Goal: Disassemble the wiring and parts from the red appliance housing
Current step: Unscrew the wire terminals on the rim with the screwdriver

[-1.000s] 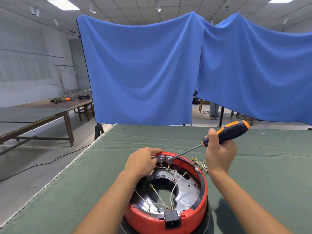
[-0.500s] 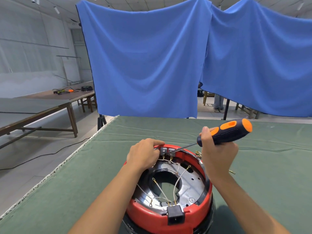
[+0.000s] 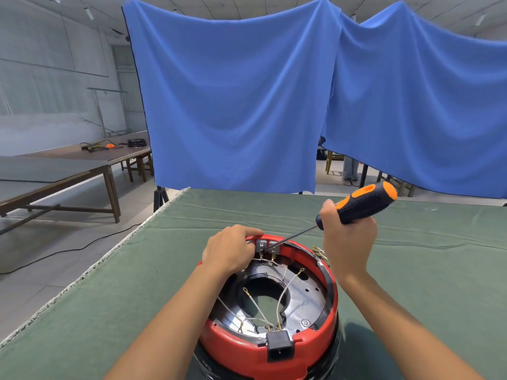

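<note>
Head view: right hand [image 3: 346, 242] grips screwdriver [image 3: 359, 205]; left hand [image 3: 229, 249] curls on red housing [image 3: 327, 278].

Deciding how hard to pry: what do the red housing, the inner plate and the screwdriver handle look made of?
Red housing: likely moulded plastic, smooth and semi-glossy. Inner plate: apparently dark metal, with shiny reflections and punched holes. Screwdriver handle: black and orange, dimpled, probably rubbery plastic.

Loose wires [image 3: 285, 290] cross housing [image 3: 326, 281] opening; green cloth [image 3: 425, 270] open around.
</note>
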